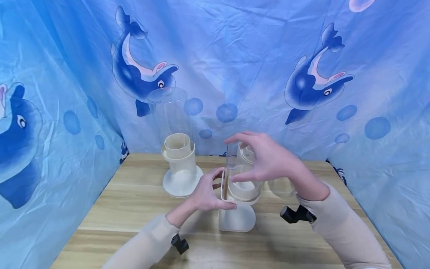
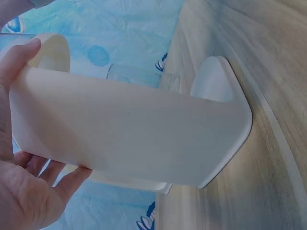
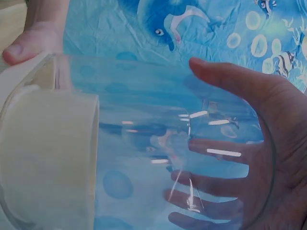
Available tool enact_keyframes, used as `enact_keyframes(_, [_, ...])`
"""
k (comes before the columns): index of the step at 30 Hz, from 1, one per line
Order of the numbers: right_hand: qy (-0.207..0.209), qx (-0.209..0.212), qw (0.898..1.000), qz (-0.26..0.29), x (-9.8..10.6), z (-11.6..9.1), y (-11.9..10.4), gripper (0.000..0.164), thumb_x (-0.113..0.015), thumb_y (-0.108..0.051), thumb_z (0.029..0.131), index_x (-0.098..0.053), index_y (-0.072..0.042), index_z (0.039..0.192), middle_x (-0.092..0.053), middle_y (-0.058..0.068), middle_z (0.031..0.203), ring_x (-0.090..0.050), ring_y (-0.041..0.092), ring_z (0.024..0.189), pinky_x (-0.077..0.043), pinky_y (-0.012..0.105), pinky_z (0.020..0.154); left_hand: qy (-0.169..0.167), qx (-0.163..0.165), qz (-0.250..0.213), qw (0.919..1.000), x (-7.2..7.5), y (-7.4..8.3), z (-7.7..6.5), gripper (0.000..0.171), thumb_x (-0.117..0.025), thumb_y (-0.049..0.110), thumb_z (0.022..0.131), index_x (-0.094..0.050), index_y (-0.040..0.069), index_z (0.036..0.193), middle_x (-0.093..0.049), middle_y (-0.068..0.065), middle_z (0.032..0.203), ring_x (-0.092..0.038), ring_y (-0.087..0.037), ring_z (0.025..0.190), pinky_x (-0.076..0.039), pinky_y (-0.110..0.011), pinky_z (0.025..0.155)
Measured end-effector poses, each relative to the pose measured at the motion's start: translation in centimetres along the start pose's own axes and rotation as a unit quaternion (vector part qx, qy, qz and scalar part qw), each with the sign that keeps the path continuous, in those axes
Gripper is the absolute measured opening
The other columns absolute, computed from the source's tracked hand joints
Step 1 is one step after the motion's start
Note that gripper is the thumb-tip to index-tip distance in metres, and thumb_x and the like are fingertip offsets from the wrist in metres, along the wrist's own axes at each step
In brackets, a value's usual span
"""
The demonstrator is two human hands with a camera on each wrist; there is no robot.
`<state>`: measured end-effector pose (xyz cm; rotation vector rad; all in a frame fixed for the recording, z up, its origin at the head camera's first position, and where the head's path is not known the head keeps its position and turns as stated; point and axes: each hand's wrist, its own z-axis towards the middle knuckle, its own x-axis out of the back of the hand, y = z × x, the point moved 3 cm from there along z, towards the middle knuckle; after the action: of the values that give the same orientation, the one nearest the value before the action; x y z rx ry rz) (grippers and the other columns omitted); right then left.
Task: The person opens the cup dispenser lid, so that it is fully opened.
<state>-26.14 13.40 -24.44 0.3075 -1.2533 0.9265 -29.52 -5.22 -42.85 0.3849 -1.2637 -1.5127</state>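
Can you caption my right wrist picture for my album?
Right hand holding a clear cylinder before a blue dolphin curtain.

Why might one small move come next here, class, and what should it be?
Probably a gentle downward press on the clear tube with the right hand. That hand holds the tube, which already surrounds the cream collar, while the left hand grips the white stand. Whether the tube is fully seated is hard to tell.

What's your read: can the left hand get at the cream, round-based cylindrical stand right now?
Probably yes: the round-based stand sits just beyond the left hand with nothing visible between, but that hand first has to release the cream, flat-sided stand.
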Motion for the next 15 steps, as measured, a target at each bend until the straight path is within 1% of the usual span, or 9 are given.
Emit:
enact_keyframes(2, [0.009,0.004,1.0,0.003,0.4,-0.5,0.1,0.087,-0.097,-0.048,0.072,-0.061,-0.022,0.147,-0.066,-0.003,0.144,-0.065,0.023,0.129,-0.058,0.049,0.105,0.0,-0.002,0.005,1.0,0.0,0.1,0.1,0.084,-0.103,0.028,0.061,-0.062,0.021,0.133,-0.069,0.0,0.123,-0.066,-0.017,0.119,-0.061,-0.039,0.104])
enact_keyframes(4, [0.017,0.011,1.0,0.006,0.8,-1.1,0.3,0.091,-0.097,-0.049,0.072,-0.058,-0.022,0.149,-0.065,-0.002,0.146,-0.062,0.025,0.136,-0.055,0.054,0.11,0.0,-0.002,0.012,0.9999,-0.1,0.1,0.0,0.087,-0.103,0.028,0.061,-0.06,0.019,0.136,-0.069,-0.001,0.124,-0.066,-0.018,0.119,-0.06,-0.039,0.105])
enact_keyframes(7, [0.024,0.012,0.999,0.018,1.1,-1.8,0.9,0.092,-0.098,-0.047,0.072,-0.057,-0.022,0.151,-0.064,0.001,0.146,-0.066,0.028,0.13,-0.058,0.054,0.106,-0.002,0.0,0.021,0.9998,-0.2,0.1,-0.2,0.094,-0.103,0.029,0.062,-0.056,0.018,0.142,-0.068,-0.002,0.129,-0.066,-0.02,0.123,-0.059,-0.04,0.107])
enact_keyframes(10, [0.022,0.006,0.999,0.035,0.9,-2.2,1.5,0.09,-0.099,-0.043,0.072,-0.059,-0.02,0.149,-0.066,0.003,0.146,-0.07,0.029,0.123,-0.062,0.051,0.101,0.0,-0.007,0.031,0.9995,-0.1,0.2,-0.1,0.099,-0.103,0.028,0.061,-0.052,0.017,0.145,-0.066,-0.002,0.132,-0.064,-0.024,0.127,-0.057,-0.044,0.111])
enact_keyframes(13, [0.012,-0.002,0.998,0.061,0.3,-2.4,2.1,0.09,-0.099,-0.04,0.072,-0.058,-0.019,0.149,-0.066,0.005,0.146,-0.072,0.031,0.122,-0.063,0.051,0.1,0.0,-0.012,0.026,0.9996,-0.1,0.5,0.0,0.095,-0.103,0.028,0.062,-0.052,0.017,0.141,-0.065,-0.003,0.129,-0.064,-0.024,0.126,-0.057,-0.046,0.111])
enact_keyframes(15, [0.01,-0.005,0.997,0.073,-0.1,-2.5,2.2,0.092,-0.1,-0.042,0.071,-0.056,-0.02,0.15,-0.066,0.006,0.146,-0.072,0.03,0.122,-0.064,0.049,0.098,-0.003,-0.013,0.02,0.9997,0.0,0.6,0.1,0.091,-0.102,0.027,0.063,-0.054,0.016,0.14,-0.066,-0.002,0.128,-0.065,-0.021,0.123,-0.057,-0.043,0.11])
